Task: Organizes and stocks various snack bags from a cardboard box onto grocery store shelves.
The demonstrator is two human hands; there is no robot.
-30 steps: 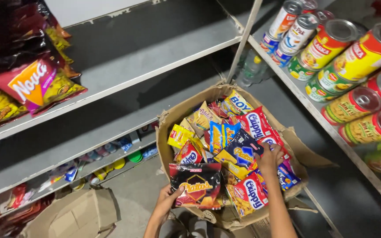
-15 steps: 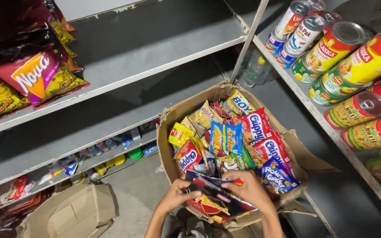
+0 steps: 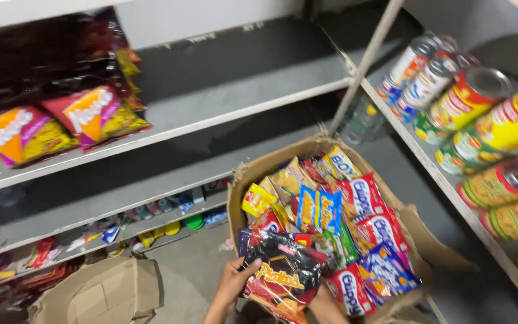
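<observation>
A dark red-and-black snack bag (image 3: pixel 283 270) is lifted at the near side of an open cardboard box (image 3: pixel 242 180) full of colourful snack packets (image 3: pixel 355 216). My left hand (image 3: pixel 232 282) grips the bag's left edge, thumb on top. My right hand (image 3: pixel 325 303) is under the bag's lower right edge, mostly hidden by it; only a part of it shows.
Grey metal shelves run along the left, with orange and red chip bags (image 3: pixel 85 117) on the upper one and small items on the low one. Stacked cans (image 3: pixel 481 102) lie on the right-hand rack. A flattened cardboard box (image 3: pixel 103 291) lies on the floor at lower left.
My right hand left the packets at the box's right and joined the left on the dark bag. Both hands lifted it above the box's near side. The view shifted left.
</observation>
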